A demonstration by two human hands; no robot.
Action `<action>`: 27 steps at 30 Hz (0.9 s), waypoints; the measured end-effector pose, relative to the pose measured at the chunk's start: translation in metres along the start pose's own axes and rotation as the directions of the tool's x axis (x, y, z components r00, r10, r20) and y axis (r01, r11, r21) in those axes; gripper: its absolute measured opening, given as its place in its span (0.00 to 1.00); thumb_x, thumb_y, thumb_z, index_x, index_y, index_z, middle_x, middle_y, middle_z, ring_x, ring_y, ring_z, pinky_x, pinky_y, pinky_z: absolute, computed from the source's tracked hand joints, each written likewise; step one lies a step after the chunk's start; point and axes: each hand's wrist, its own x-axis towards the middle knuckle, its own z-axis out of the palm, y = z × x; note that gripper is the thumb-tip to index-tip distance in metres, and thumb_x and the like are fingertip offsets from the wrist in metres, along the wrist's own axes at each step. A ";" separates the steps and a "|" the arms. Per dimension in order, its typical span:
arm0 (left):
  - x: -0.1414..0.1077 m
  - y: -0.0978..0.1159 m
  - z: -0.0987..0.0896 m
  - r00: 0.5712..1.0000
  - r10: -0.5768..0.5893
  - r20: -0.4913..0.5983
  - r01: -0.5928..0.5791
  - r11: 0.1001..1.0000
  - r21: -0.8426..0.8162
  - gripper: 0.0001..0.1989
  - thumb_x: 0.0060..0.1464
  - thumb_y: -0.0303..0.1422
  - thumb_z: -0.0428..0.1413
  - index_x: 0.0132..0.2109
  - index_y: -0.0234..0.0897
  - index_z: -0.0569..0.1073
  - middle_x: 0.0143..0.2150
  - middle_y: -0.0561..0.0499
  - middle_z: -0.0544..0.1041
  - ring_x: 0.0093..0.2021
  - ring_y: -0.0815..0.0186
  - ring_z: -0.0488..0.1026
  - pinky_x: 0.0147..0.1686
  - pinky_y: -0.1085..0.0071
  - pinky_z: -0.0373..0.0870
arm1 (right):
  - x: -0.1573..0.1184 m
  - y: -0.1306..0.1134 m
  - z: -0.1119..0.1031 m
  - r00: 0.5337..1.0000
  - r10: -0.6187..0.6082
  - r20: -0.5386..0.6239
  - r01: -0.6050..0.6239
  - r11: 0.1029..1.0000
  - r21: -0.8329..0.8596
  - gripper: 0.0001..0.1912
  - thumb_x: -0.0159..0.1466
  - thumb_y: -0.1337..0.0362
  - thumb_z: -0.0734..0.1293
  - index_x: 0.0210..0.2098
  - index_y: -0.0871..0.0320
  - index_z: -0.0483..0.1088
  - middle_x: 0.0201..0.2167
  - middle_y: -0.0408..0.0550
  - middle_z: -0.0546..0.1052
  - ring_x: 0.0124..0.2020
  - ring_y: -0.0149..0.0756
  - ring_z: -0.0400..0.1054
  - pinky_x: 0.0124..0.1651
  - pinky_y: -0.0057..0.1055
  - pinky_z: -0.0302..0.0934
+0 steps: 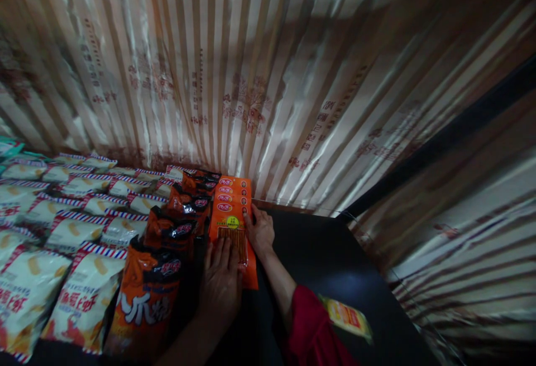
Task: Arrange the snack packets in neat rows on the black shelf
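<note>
Several flat orange snack packets (232, 218) lie overlapped in a column on the black table (310, 254), with brown sticks showing through the window of the front one. My left hand (221, 279) rests on the lower part of this front packet, fingers stretched out flat. Against the packets' right edge is my right hand (262, 233), its fingers touching the edge near the middle of the column. The undersides of both hands are hidden.
Left of the orange packets stands a row of orange and black snack bags (146, 293). Farther left are several rows of pale bags with striped edges (90, 288). A small yellow packet (347, 318) lies at right. Behind, printed striped sheeting (251, 75) hangs beside a dark pole (444, 137).
</note>
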 end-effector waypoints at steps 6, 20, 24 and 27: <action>-0.001 0.000 0.003 1.000 0.011 -0.002 -0.011 1.000 -0.001 0.19 0.56 0.35 0.46 0.51 0.32 0.70 0.55 0.41 0.71 0.57 0.54 0.64 0.58 0.54 0.55 | 0.000 0.002 0.004 1.000 -0.018 -0.022 0.018 1.000 -0.005 0.23 0.65 0.54 0.57 0.55 0.57 0.65 0.43 0.50 0.73 0.43 0.39 0.62 0.49 0.31 0.53; 0.001 -0.001 0.000 1.000 -0.005 0.030 0.006 1.000 -0.006 0.19 0.57 0.35 0.46 0.51 0.33 0.71 0.55 0.42 0.71 0.59 0.54 0.63 0.58 0.55 0.55 | -0.001 0.002 0.005 0.999 -0.023 -0.024 0.023 1.000 -0.021 0.22 0.65 0.56 0.56 0.55 0.57 0.65 0.43 0.51 0.72 0.44 0.40 0.62 0.49 0.32 0.53; 0.002 -0.001 -0.001 0.999 -0.006 0.043 0.006 1.000 -0.015 0.19 0.56 0.35 0.46 0.51 0.32 0.71 0.55 0.41 0.71 0.59 0.53 0.62 0.58 0.55 0.56 | -0.001 0.000 0.004 1.000 -0.010 -0.022 0.010 1.000 -0.014 0.22 0.65 0.56 0.57 0.55 0.56 0.65 0.43 0.51 0.72 0.44 0.40 0.62 0.48 0.32 0.53; 0.002 -0.001 -0.001 0.999 -0.008 0.044 0.009 1.000 -0.019 0.19 0.56 0.34 0.46 0.51 0.32 0.71 0.55 0.41 0.71 0.59 0.54 0.62 0.58 0.55 0.56 | -0.001 0.000 0.003 1.000 -0.009 -0.019 0.009 1.000 -0.021 0.22 0.65 0.56 0.56 0.55 0.57 0.65 0.43 0.51 0.72 0.44 0.40 0.62 0.49 0.32 0.53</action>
